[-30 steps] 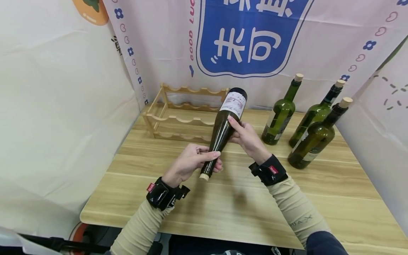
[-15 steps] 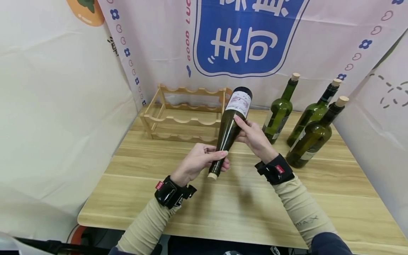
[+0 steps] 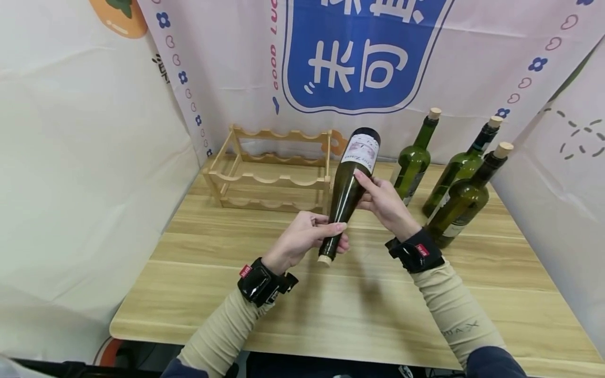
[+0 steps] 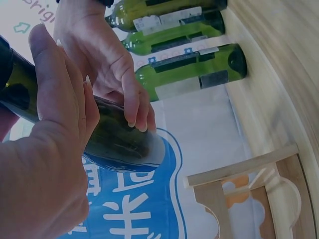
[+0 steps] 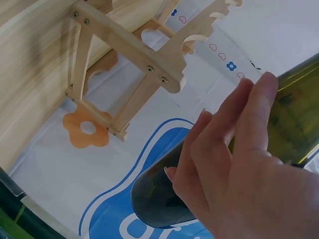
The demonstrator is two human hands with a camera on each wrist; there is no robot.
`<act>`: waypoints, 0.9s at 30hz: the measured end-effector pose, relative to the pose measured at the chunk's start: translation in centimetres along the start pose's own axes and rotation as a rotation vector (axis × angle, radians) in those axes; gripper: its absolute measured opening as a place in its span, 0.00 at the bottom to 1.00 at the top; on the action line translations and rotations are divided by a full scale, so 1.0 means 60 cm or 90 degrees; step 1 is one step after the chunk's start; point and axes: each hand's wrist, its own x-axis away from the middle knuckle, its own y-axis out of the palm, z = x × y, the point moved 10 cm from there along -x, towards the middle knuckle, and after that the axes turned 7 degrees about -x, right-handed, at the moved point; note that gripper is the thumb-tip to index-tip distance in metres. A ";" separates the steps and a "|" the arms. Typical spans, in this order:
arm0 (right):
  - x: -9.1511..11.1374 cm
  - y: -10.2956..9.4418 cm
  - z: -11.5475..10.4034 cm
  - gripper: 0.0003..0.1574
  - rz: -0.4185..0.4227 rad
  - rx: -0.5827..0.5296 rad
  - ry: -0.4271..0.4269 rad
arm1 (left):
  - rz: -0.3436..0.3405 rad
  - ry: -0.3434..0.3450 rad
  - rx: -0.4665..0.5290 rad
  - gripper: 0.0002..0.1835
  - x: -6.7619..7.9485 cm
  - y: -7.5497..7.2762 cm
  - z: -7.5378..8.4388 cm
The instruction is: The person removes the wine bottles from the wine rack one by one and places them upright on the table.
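Note:
A dark green wine bottle (image 3: 346,189) with a pale label is held tilted above the table, its cork toward the person and its base toward the back. My left hand (image 3: 309,236) grips the neck just behind the cork, thumb across the top. Around the body below the label, my right hand (image 3: 385,202) holds on with the thumb on the upper side. The left wrist view shows the right hand's fingers (image 4: 130,102) curled along the bottle. To the left stands a wooden wine rack (image 3: 269,181) with scalloped rails and no bottles in it.
Three corked green bottles stand upright at the right: one at the back (image 3: 413,163), one behind (image 3: 460,168) and one nearer (image 3: 465,205). The wooden table (image 3: 227,299) meets a printed cloth (image 3: 444,68) at the back.
In the head view, both hands and the bottle have shifted a little to the right, while the rack and standing bottles have slid slightly left. Both grips look the same.

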 end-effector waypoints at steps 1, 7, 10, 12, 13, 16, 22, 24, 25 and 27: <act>0.000 -0.002 0.000 0.41 0.001 -0.001 0.000 | -0.001 0.000 0.002 0.15 -0.002 0.001 0.000; 0.000 -0.014 -0.002 0.41 0.010 0.001 -0.001 | -0.003 0.003 0.009 0.16 -0.011 0.007 -0.001; -0.002 -0.020 -0.001 0.39 0.014 0.016 -0.004 | -0.004 0.002 0.024 0.15 -0.014 0.010 -0.003; -0.003 -0.026 -0.001 0.37 0.021 0.056 -0.016 | -0.005 -0.001 0.043 0.15 -0.016 0.011 -0.005; -0.004 -0.030 -0.001 0.36 0.033 0.083 -0.027 | -0.004 -0.003 0.055 0.14 -0.017 0.012 -0.006; 0.004 -0.042 -0.017 0.37 0.092 0.254 -0.113 | 0.002 -0.008 0.088 0.14 -0.020 0.011 -0.006; 0.070 0.000 -0.068 0.38 0.187 0.662 -0.471 | 0.008 -0.014 0.112 0.17 -0.029 0.009 -0.002; 0.091 0.031 -0.063 0.47 0.150 0.748 -0.577 | 0.007 -0.019 0.112 0.18 -0.032 0.009 -0.002; 0.098 0.045 -0.058 0.50 0.127 0.786 -0.617 | 0.007 -0.021 0.112 0.19 -0.034 0.009 -0.003; 0.107 0.065 -0.046 0.54 0.089 0.843 -0.671 | 0.006 -0.020 0.110 0.21 -0.037 0.010 -0.003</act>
